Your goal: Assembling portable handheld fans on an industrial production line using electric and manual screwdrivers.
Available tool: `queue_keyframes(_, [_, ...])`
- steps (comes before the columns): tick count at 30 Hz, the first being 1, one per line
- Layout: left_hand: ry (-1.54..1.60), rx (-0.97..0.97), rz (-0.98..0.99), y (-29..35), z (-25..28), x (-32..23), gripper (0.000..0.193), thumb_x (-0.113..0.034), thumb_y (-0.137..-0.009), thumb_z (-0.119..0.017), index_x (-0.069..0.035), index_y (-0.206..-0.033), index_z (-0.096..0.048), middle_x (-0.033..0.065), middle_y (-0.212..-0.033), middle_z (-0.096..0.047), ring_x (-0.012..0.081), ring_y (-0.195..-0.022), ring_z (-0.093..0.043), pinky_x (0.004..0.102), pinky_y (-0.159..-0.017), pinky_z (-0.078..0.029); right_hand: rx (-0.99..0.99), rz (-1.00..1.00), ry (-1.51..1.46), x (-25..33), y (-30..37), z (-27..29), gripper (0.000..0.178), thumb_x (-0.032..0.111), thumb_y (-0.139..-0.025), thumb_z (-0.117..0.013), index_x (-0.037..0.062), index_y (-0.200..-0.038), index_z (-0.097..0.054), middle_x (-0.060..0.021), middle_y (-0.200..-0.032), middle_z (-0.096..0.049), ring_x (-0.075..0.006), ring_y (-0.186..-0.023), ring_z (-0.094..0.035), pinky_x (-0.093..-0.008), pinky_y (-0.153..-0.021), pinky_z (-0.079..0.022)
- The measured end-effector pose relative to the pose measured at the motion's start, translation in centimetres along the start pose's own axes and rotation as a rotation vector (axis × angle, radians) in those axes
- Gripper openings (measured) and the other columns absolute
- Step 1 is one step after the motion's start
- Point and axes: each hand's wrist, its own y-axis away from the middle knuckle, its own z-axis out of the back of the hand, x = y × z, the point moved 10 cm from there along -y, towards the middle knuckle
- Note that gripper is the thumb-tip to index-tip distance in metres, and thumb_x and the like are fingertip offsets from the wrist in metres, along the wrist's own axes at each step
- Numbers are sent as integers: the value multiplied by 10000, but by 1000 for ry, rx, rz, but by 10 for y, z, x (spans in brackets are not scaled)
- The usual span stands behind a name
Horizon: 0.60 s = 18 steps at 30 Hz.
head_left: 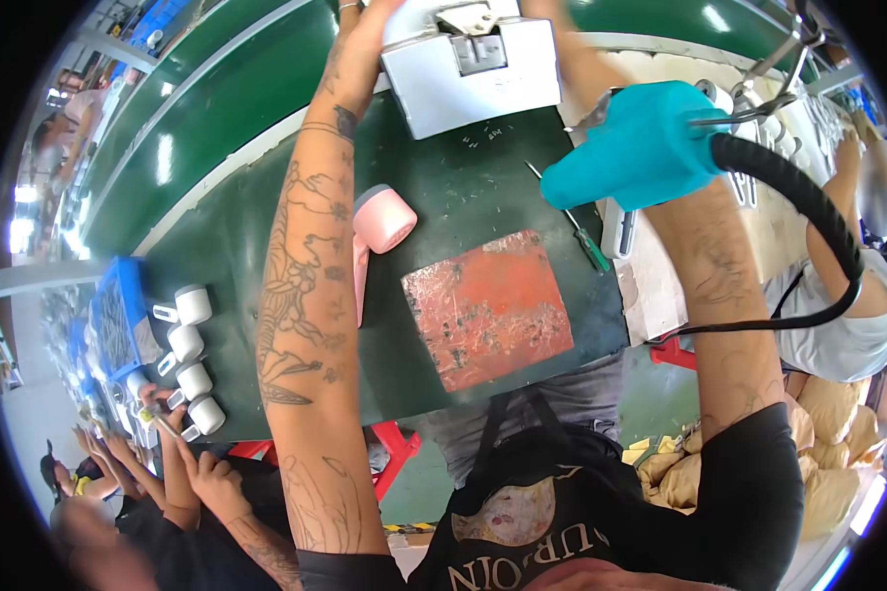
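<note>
Left hand (371, 28) at silver box (483, 101); blue crate (147, 341) holds grey pieces (118, 320).

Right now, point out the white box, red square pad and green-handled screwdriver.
White box (488, 101): head view, face below the opening.
Red square pad (488, 310): head view, middle of top.
Green-handled screwdriver (592, 251): head view, handle.

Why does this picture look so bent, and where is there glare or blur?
Head view: the fisheye lens bends straight edges toward the dark rim; white glare spots the glossy green surface at upper left; the right wrist looks smeared beside the silvery box.
</note>
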Motion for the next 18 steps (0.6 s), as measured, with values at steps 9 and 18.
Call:
queue_keyframes(9, [-27,-61,-19,13,19,-8,531,-436,-999,-657,-42,-1344,-567,80,-1186,-665,177,-1048,-658,308,-901,-531,95,-51,-165,8,-48,-59,782,647,-1048,-382,-17,-1424,-552,-210,-1351,-643,-307,-1244,-607,-430,-1081,-464])
queue_keyframes(18, [-93,-69,-54,12,10,-16,490,-422,-1009,-637,-38,-1309,-590,88,-1188,-672,172,-1060,-662,305,-905,-536,160,-76,-331,15,-42,22,780,646,-1050,-382,-16,-1427,-551,-201,-1350,-645,-303,-1238,-611,-424,-1077,-467])
